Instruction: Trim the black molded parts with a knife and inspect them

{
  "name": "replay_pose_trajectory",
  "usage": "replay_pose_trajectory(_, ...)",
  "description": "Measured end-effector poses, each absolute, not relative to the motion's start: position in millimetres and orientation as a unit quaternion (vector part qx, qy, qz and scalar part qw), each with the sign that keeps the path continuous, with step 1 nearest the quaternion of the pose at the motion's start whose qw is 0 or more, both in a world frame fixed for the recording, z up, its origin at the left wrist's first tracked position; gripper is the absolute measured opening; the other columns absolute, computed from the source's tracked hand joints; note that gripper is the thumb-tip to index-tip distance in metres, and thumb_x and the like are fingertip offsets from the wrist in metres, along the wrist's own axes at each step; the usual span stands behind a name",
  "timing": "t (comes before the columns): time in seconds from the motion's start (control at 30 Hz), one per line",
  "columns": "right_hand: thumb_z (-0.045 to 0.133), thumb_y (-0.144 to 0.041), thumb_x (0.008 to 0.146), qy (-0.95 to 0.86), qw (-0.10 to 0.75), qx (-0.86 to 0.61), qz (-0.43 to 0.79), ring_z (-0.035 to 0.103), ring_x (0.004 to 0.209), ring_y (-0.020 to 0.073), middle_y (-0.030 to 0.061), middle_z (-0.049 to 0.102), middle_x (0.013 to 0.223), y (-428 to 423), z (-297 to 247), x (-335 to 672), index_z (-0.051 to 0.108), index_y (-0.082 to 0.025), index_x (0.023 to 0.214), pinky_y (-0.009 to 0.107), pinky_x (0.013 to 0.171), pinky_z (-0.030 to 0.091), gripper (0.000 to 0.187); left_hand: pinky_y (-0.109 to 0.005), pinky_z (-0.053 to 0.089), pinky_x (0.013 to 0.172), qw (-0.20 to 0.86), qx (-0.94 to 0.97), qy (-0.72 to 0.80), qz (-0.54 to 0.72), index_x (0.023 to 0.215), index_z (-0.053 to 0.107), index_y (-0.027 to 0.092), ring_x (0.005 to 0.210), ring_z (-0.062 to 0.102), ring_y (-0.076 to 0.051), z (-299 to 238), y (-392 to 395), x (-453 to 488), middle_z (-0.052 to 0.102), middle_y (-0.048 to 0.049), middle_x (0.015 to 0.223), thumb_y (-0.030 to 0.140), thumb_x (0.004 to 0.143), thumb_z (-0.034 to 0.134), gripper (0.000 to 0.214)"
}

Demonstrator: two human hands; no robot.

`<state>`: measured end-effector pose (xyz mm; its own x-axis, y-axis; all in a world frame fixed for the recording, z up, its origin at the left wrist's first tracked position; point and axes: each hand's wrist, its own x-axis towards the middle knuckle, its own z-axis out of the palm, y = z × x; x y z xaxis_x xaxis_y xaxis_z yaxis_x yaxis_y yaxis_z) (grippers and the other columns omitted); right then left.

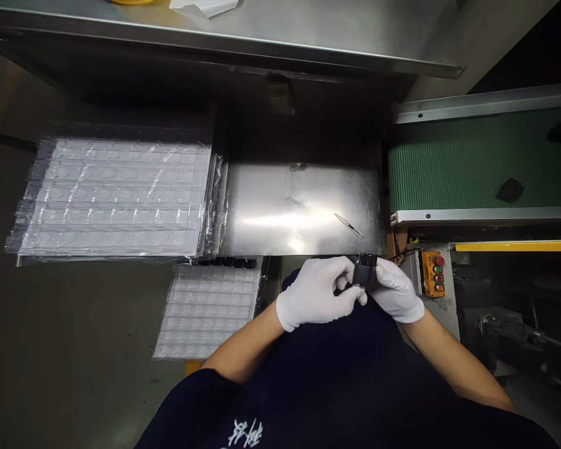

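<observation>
A small black plastic part (pixel 365 273) sits between my white-gloved hands, just above my chest. My left hand (pixel 314 293) closes on it from the left, its fingers curled around the lower side. My right hand (pixel 395 291) holds it from the right. Much of the part is hidden by my fingers, so its exact kind is unclear. Beyond my hands, a slim utility knife (pixel 349 226) lies on a stainless steel surface (pixel 280 212), not touching either hand.
A plastic-wrapped stack of clear blister trays (pixel 112 196) lies to the left, and a smaller clear tray (pixel 206 312) sits near my left arm. To the right run a green conveyor belt (pixel 467 162) and an orange push-button box (pixel 432 273). A steel shelf (pixel 215 37) overhangs the far side.
</observation>
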<state>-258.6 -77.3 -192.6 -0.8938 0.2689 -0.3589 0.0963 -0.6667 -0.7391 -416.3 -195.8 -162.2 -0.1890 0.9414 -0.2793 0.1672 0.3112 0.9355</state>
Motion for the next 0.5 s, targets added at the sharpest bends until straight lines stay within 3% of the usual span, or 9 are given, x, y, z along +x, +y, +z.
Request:
replay_pose_trajectory(0.13,0.072,-0.055,0.092,-0.537,0.036,-0.279,0.795,0.062,0.071,0.0168,0.0039,0.069,0.087,-78,-197,-264,0.068,-0.017,0.095,0.030,0.066,0.052,0.038,-0.029,0.039,0.062,0.415,0.439,0.743,0.288,0.068,0.059,0.020,0.060,0.057,-0.016,-165,-192,-412,0.067,0.0005,0.066,0.032,0.086,0.059,0.021)
replay_pose_trajectory(0.23,0.069,-0.062,0.092,-0.572,0.031,-0.314,0.757,0.062,0.079,0.0167,0.0025,0.068,0.088,-82,-196,-271,0.066,-0.019,0.095,0.030,0.075,0.054,0.043,-0.030,0.037,0.060,0.374,0.424,0.792,0.232,0.065,0.056,0.021,0.058,0.057,-0.017,-167,-186,-409,0.065,0.0000,0.061,0.030,0.081,0.061,0.020)
replay_pose_trajectory(0.37,0.051,-0.076,0.095,-0.485,-0.005,-0.290,0.825,0.061,0.062,0.0161,0.0018,0.065,0.072,-88,-195,-275,0.065,-0.020,0.091,0.031,0.062,0.055,0.059,-0.029,0.044,0.063,0.430,0.381,0.770,0.280,0.059,0.057,0.022,0.060,0.062,-0.017,-156,-181,-407,0.067,0.0013,0.058,0.025,0.078,0.060,0.019)
replay_pose_trajectory(0.5,0.036,-0.090,0.090,-0.411,-0.038,-0.265,0.872,0.063,0.061,0.0185,0.0051,0.067,0.073,-90,-197,-275,0.067,-0.019,0.090,0.034,0.059,0.057,0.077,-0.028,0.047,0.061,0.428,0.360,0.764,0.321,0.057,0.053,0.022,0.057,0.062,-0.017,-142,-178,-404,0.064,0.0021,0.052,0.023,0.074,0.061,0.018)
